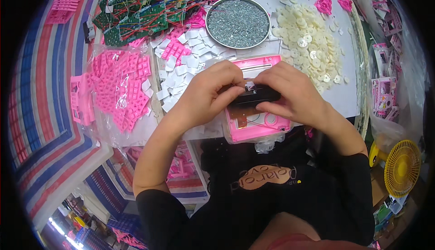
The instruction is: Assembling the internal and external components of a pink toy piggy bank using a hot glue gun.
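Observation:
A pink plastic housing [241, 133] lies in front of me on the table's near edge, with thin wires and a brown flat piece inside. Over its middle I hold a black box-shaped part [259, 96], a small whitish piece showing on its top. My left hand [218, 89] is closed, thumb and fingertips pinching the part's left end. Around the right end curls my right hand [294, 89], its thumb below and its fingers above. Whether the black part rests on the housing or is lifted cannot be made out.
Beyond the housing stands a round dish [238, 47] of small metal screws [238, 22]. Cream discs [312, 46] are heaped to its right, white squares [181, 75] to its left. Wired green circuit boards [149, 19], bagged pink keypads [120, 87] and a yellow fan [402, 168] surround me.

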{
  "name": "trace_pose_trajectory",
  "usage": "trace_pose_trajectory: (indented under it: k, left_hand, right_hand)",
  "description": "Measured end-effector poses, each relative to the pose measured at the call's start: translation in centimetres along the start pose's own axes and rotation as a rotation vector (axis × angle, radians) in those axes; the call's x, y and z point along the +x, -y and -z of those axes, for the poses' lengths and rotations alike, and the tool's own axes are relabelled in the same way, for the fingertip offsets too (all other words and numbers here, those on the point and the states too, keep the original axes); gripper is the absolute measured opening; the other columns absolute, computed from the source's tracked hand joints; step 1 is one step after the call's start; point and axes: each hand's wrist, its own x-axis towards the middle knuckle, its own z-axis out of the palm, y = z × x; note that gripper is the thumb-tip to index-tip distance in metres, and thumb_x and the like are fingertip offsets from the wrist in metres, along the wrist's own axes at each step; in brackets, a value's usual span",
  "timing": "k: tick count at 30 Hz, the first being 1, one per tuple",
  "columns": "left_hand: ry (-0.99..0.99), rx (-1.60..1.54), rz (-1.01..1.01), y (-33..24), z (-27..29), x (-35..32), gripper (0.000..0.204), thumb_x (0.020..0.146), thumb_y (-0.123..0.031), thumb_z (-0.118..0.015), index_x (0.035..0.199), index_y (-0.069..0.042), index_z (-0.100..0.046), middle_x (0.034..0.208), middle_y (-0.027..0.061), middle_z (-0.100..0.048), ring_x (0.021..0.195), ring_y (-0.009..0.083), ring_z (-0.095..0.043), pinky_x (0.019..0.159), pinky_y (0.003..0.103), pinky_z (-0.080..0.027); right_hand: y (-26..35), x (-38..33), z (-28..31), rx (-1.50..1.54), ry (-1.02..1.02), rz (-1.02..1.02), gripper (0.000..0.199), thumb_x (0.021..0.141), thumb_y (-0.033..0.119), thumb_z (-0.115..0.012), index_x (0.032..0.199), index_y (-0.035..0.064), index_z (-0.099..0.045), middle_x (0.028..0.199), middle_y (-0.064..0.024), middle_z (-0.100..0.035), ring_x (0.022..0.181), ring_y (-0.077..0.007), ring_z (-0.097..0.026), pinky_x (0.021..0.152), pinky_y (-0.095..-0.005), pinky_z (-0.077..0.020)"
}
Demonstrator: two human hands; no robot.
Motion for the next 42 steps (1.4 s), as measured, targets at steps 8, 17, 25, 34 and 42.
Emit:
trace_pose_trajectory:
  k: [8,17,25,34,42]
  left_hand:
    - [0.012,0.059,-0.022,0.3,-0.5,0.1,0.009,0.090,-0.002,-0.071,0.097,-0.001,-0.066,0.092,0.0079,-0.060,0.081,0.0198,-0.059,0.072,0.030,-0.047]
    - [0.021,0.057,0.114,-0.8,-0.3,0.3,0.013,0.088,-0.008,-0.076,0.097,-0.001,-0.070,0.086,0.0062,-0.062,0.070,0.0140,-0.058,0.062,0.029,-0.046]
    - [0.012,0.089,0.238,-1.7,-0.3,1.5,0.015,0.087,-0.011,-0.076,0.093,0.001,-0.071,0.077,0.0060,-0.064,0.065,0.0121,-0.058,0.060,0.028,-0.047]
    - [0.101,0.080,0.337,-2.0,-0.1,2.6,0.015,0.084,-0.012,-0.072,0.089,0.002,-0.070,0.074,0.0079,-0.065,0.065,0.0137,-0.060,0.061,0.030,-0.049]
    - [0.061,0.210,0.178,-1.8,-0.4,2.8,0.015,0.086,-0.013,-0.073,0.089,0.002,-0.071,0.076,0.0121,-0.068,0.067,0.0174,-0.063,0.063,0.031,-0.051]
  right_hand:
    - [-0.3,0.0,-0.4,0.014,0.003,0.041,0.048,0.076,0.018,-0.083,0.118,0.0088,-0.064,0.112,-0.0101,-0.062,0.104,-0.0334,-0.056,0.089,-0.0427,-0.0495]
    - [0.2,0.5,-0.1,-0.014,0.065,0.088,0.045,0.073,0.013,-0.083,0.112,0.0069,-0.063,0.117,-0.0111,-0.060,0.108,-0.0335,-0.055,0.091,-0.0433,-0.0496]
    - [0.5,0.2,-0.2,-0.093,0.036,0.106,0.047,0.070,0.010,-0.081,0.113,0.0060,-0.063,0.116,-0.0092,-0.062,0.106,-0.0325,-0.056,0.090,-0.0412,-0.0515]
    - [2.5,-0.4,-1.3,-0.347,-0.062,0.065,0.040,0.073,0.011,-0.071,0.111,0.0030,-0.063,0.108,-0.0089,-0.062,0.096,-0.0293,-0.059,0.075,-0.0385,-0.0550]
    - [3.0,-0.2,0.3,-0.261,0.050,0.028,0.052,0.075,0.009,-0.070,0.125,0.0004,-0.059,0.107,-0.0125,-0.062,0.097,-0.0288,-0.060,0.076,-0.0393,-0.0555]
